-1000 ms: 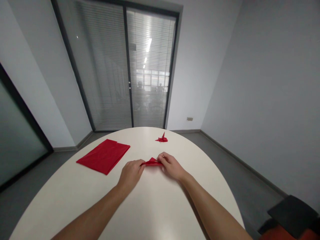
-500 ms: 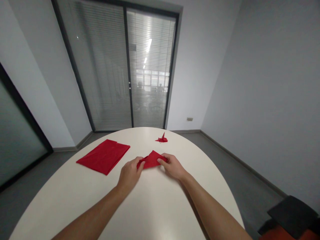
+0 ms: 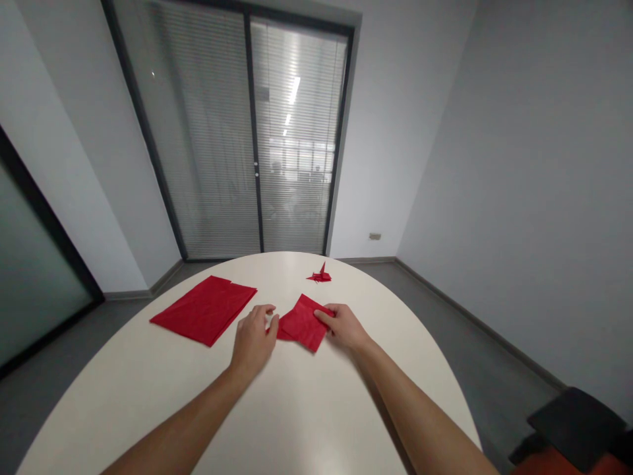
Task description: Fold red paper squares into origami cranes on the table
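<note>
A small sheet of red origami paper (image 3: 305, 324), partly folded, is in front of me above the table. My right hand (image 3: 343, 324) pinches its right corner between thumb and fingers. At the paper's left end is my left hand (image 3: 254, 336), thumb and fingers curved with a gap between them; whether the thumb touches the paper I cannot tell. Beyond both hands stands a small folded red paper crane (image 3: 320, 275).
Larger red paper sheets (image 3: 205, 310) lie stacked on the round white table (image 3: 287, 409), left of my hands. A black and orange chair (image 3: 576, 422) is at the lower right. Behind the table are glass panels with blinds (image 3: 217, 145).
The left hand's fingers have come off the paper and spread apart. A flap of the paper now hangs down towards me. My right hand keeps its pinch.
</note>
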Motion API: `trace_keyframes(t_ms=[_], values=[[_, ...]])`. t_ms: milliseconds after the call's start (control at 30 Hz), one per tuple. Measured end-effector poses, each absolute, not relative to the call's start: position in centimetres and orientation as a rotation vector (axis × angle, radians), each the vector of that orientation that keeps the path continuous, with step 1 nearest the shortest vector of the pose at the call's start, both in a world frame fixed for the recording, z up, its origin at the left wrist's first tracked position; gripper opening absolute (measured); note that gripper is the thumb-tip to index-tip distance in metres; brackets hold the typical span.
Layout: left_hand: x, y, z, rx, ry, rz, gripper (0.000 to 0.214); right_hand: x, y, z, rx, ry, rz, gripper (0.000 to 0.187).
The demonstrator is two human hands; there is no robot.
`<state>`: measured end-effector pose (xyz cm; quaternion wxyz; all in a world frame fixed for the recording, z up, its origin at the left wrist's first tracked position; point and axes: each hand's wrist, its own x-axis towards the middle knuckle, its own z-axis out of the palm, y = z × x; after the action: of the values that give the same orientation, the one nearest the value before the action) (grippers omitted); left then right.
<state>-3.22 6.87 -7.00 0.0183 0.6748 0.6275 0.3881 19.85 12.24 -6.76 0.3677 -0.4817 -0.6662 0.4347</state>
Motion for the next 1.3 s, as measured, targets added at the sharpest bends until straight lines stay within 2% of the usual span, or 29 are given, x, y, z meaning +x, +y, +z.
trace_keyframes(t_ms=[133,333,467,567,700,833,967,1200,1300], values=[[-3.0,6.7,-7.5,2.311,1.777,1.221,0.03,19.6,12.1,-7.3,-1.347,-1.762,1.018,0.038],[-2.0,5.7,-8.2,2.518,1.542,0.795,0.04,19.0,10.8,-5.7,-1.595,-1.891,0.855,0.038],[-2.0,5.7,-8.4,2.549,1.526,0.729,0.041,18.9,9.8,-4.5,-1.755,-1.984,0.331,0.032],[-2.1,5.7,-8.3,2.579,1.489,0.733,0.041,18.5,9.2,-4.1,-1.513,-2.149,0.147,0.038],[-2.2,5.8,-8.3,2.615,1.408,0.691,0.044,17.8,8.6,-4.7,-1.159,-2.454,0.272,0.05],[-2.2,6.0,-8.4,2.616,1.435,0.62,0.047,17.7,8.4,-5.8,-1.236,-2.618,0.457,0.069],[-2.0,5.9,-8.4,2.61,1.573,0.517,0.047,18.5,8.8,-6.0,-1.388,-2.612,0.502,0.082],[-1.9,5.9,-8.9,2.553,1.814,0.56,0.049,19.2,9.4,-6.0,-1.49,-2.556,0.488,0.077],[-2.1,5.9,-9.0,2.62,1.644,0.694,0.05,18.8,9.3,-6.2,-1.511,-2.519,0.464,0.075]])
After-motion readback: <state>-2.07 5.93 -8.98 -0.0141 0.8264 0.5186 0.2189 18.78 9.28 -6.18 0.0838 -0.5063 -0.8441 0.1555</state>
